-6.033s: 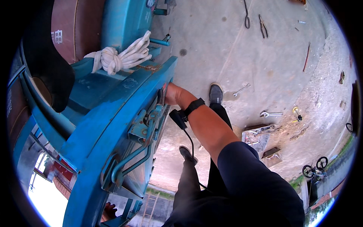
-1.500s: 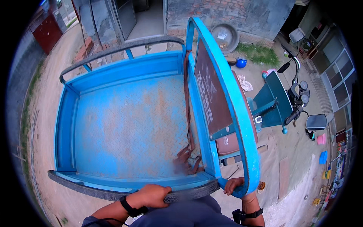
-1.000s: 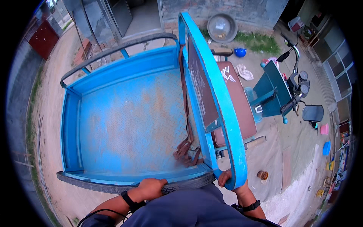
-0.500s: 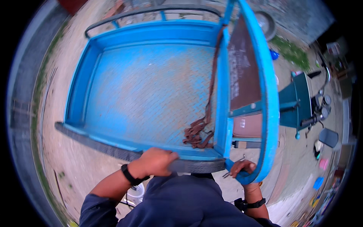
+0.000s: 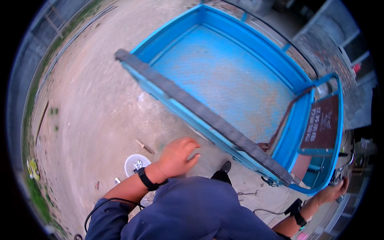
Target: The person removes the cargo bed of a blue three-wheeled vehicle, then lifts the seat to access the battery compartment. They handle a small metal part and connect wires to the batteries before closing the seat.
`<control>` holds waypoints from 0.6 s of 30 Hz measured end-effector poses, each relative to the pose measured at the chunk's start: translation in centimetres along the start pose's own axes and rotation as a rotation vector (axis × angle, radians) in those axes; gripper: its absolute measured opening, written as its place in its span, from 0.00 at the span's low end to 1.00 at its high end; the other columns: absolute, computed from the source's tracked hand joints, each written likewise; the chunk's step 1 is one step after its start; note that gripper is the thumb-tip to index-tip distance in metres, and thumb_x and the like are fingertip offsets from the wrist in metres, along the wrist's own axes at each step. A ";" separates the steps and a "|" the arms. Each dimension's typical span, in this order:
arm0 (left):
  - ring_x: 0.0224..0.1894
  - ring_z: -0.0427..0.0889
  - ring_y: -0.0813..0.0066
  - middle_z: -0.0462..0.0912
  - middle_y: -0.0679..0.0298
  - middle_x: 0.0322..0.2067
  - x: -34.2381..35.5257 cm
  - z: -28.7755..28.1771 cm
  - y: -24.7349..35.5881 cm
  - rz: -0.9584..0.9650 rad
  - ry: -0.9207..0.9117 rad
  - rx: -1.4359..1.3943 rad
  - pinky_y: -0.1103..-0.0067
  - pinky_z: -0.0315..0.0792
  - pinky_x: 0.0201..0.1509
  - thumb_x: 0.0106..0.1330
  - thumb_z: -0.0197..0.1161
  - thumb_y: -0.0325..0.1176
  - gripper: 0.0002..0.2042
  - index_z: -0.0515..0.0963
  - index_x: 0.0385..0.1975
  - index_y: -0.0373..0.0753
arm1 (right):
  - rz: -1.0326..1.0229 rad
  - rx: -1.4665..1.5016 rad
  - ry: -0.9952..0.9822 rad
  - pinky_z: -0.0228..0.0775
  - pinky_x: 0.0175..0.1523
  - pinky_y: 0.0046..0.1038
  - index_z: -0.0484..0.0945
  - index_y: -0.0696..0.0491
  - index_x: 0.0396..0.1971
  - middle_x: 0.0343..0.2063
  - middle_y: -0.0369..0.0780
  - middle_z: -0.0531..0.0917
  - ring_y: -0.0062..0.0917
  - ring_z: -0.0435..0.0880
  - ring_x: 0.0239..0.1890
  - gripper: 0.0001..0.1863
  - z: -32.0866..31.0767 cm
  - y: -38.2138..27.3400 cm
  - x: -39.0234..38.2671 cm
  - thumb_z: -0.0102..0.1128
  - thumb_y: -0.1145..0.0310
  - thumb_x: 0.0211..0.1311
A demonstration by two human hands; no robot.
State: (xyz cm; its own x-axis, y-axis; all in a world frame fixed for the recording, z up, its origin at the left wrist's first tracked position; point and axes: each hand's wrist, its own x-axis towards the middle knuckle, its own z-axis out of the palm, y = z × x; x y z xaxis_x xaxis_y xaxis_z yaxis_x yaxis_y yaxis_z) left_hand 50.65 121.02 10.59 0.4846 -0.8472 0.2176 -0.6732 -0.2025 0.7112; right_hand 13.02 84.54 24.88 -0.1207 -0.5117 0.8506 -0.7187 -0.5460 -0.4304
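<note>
My left hand [image 5: 178, 157] hangs off the cargo bed's near rail, fingers apart and loosely bent, holding nothing. The blue metal cargo bed [image 5: 220, 64] of a tricycle has a dark padded near rail [image 5: 204, 116], a dark strap [image 5: 284, 120] inside, and an upright blue frame [image 5: 337, 108] with a brown panel [image 5: 322, 120] at its right end. My right hand [image 5: 332, 189] is just outside that frame's lower corner; its fingers are blurred, and I cannot tell whether they grip it. My body [image 5: 192, 212] fills the lower middle.
A white bucket [image 5: 132, 168] with metal wrenches stands on concrete ground, near a wood-handled tool [image 5: 145, 147]. Long pipes [image 5: 68, 48] lie along the grass strip and wall at left. A building with an open doorway [image 5: 292, 12] is at the back right. My dark shoe [image 5: 226, 167] shows below the bed.
My left hand has left the padded rail. My right hand has moved rightward. The view has swung left, bringing the ground and bucket into sight and placing the bed higher and farther right.
</note>
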 end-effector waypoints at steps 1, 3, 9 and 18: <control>0.41 0.81 0.54 0.80 0.57 0.38 -2.1 -2.2 -1.8 -0.100 0.004 0.040 0.67 0.76 0.43 0.57 0.67 0.32 0.11 0.77 0.39 0.38 | 0.018 0.202 -0.116 0.63 0.63 0.31 0.74 0.58 0.52 0.49 0.43 0.78 0.30 0.76 0.53 0.14 3.4 -2.6 -1.7 0.43 0.72 0.73; 0.40 0.81 0.55 0.80 0.57 0.38 -5.2 -5.8 -5.0 -0.250 0.020 0.078 0.67 0.76 0.42 0.58 0.66 0.33 0.11 0.77 0.39 0.38 | 0.093 0.470 -0.419 0.63 0.63 0.29 0.74 0.57 0.52 0.48 0.38 0.79 0.25 0.74 0.54 0.13 9.7 -11.5 -6.2 0.45 0.72 0.72; 0.38 0.83 0.58 0.80 0.56 0.38 -11.5 -13.8 -13.1 -0.633 0.106 0.069 0.67 0.77 0.41 0.61 0.64 0.35 0.11 0.78 0.40 0.38 | 0.081 0.673 -1.252 0.65 0.58 0.27 0.75 0.56 0.50 0.41 0.36 0.80 0.23 0.77 0.48 0.13 19.8 -32.1 -20.0 0.52 0.74 0.67; 0.38 0.85 0.58 0.85 0.54 0.37 -23.9 -19.4 -24.8 -1.279 0.033 0.060 0.68 0.78 0.45 0.59 0.66 0.42 0.16 0.80 0.41 0.37 | -0.262 0.871 -1.652 0.73 0.49 0.29 0.75 0.57 0.51 0.42 0.41 0.81 0.25 0.81 0.44 0.18 29.9 -53.5 -30.7 0.61 0.69 0.61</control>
State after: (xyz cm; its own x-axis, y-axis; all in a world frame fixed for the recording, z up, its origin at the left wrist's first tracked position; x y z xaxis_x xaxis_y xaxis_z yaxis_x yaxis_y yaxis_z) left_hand 66.65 155.79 0.72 0.8154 -0.0214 -0.5786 0.2567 -0.8823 0.3944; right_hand 75.64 109.67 12.79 0.9923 -0.1198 0.0330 -0.0419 -0.5728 -0.8186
